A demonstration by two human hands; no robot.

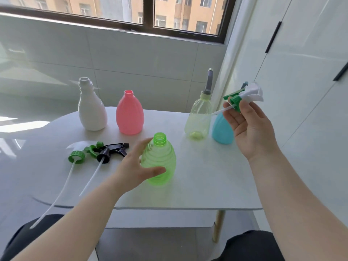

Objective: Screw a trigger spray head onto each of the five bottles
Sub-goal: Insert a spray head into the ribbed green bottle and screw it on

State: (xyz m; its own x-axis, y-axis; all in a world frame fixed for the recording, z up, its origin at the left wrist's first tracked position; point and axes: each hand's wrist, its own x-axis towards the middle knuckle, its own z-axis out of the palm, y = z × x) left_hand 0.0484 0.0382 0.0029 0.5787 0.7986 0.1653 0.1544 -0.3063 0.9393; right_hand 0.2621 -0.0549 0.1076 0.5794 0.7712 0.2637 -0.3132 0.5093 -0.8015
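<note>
My left hand wraps around a ribbed green bottle with an uncapped neck, standing at the table's front middle. My right hand is raised at the right and holds a white and green spray head by its collar, its thin tube pointing left. Behind stand a white bottle and a pink bottle, both uncapped. A pale yellow bottle carries a grey spray head. A blue bottle is partly hidden behind my right hand. A green-collared spray head and a black one lie at the left.
The white table ends near my knees, with a wooden leg below its right front. A tiled wall and window lie behind it, and white cabinet doors close off the right side. The dip tubes of the two lying heads reach toward the front left edge.
</note>
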